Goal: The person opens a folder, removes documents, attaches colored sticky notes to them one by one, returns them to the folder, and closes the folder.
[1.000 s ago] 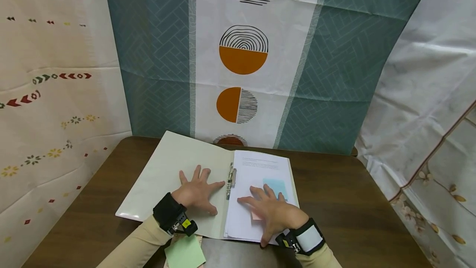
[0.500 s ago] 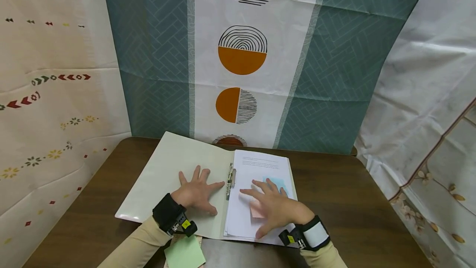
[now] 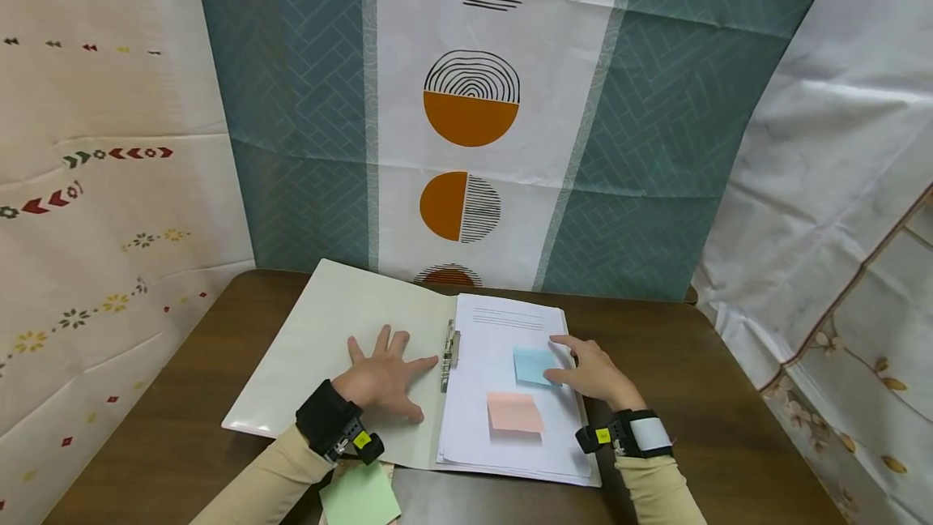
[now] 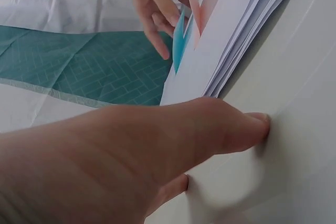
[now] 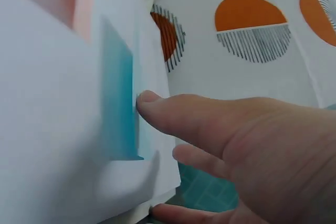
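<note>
A white binder [image 3: 306, 330] lies open on the brown table, with a stack of printed sheets [image 3: 474, 444] on its right half beside the metal clip [image 3: 449, 353]. On the top sheet are a blue sticky note [image 3: 530, 364] and, nearer to me, a pink sticky note [image 3: 514, 411]; both lift along one edge. My left hand [image 3: 382, 383] rests with spread fingers on the binder's left cover. My right hand [image 3: 598, 375] is over the sheets' right edge. In the right wrist view its thumb [image 5: 181, 111] is at the blue note's edge, apparently touching; no pinch shows.
Green sticky notes [image 3: 360, 494] lie at the table's front, below the binder, on something patterned that is mostly hidden. A grey surface [image 3: 452, 497] shows beside them. Patterned cloths hang behind the table [image 3: 692, 379] and at both sides.
My right hand has moved right and away from me, off the middle of the sheets to their right edge, uncovering both sticky notes. My left hand stays on the cover.
</note>
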`<action>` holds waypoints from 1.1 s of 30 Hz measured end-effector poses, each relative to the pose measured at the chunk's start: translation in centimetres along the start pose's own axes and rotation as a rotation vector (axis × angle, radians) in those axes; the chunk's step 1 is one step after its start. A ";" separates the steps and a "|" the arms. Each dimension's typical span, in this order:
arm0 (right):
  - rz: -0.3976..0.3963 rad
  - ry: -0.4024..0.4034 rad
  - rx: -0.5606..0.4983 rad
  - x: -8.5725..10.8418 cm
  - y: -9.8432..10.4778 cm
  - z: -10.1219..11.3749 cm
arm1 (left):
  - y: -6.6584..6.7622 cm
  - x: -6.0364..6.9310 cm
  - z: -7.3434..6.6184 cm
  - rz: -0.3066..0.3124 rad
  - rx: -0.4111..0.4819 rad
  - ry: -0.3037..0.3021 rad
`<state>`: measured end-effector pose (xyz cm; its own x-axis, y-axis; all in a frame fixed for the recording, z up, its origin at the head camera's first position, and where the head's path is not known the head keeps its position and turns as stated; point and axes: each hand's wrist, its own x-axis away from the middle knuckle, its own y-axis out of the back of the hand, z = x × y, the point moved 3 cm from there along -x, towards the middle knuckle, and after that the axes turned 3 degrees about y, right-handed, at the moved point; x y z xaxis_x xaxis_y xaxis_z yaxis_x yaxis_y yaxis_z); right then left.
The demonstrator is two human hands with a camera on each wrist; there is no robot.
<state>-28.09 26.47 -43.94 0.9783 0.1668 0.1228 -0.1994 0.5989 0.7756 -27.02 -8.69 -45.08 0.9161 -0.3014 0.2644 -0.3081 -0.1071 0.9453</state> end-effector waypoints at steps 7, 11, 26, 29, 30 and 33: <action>-0.015 -0.046 0.034 -0.4 -0.7 -0.5 | 0.1 -0.1 0.2 0.001 -0.009 -0.002; -0.027 -0.049 0.044 -0.4 -0.8 -0.7 | 0.1 -0.1 0.1 -0.003 -0.021 -0.003; -0.069 -0.028 -0.026 -0.8 -1.1 -0.5 | 0.0 0.0 0.2 0.000 -0.030 0.003; -0.068 -0.019 -0.048 -1.0 -1.2 -0.5 | 0.0 0.0 0.2 0.000 -0.028 0.003; -0.067 -0.016 -0.052 -1.0 -1.2 -0.5 | 0.0 0.0 0.2 0.000 -0.027 0.004; -0.066 -0.014 -0.062 -1.1 -1.2 -0.4 | 0.0 -0.1 0.2 0.002 -0.026 0.005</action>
<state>-28.94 25.91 -45.30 0.9900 0.1145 0.0822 -0.1374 0.6554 0.7427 -27.14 -8.85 -45.16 0.9167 -0.2966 0.2676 -0.3034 -0.0813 0.9494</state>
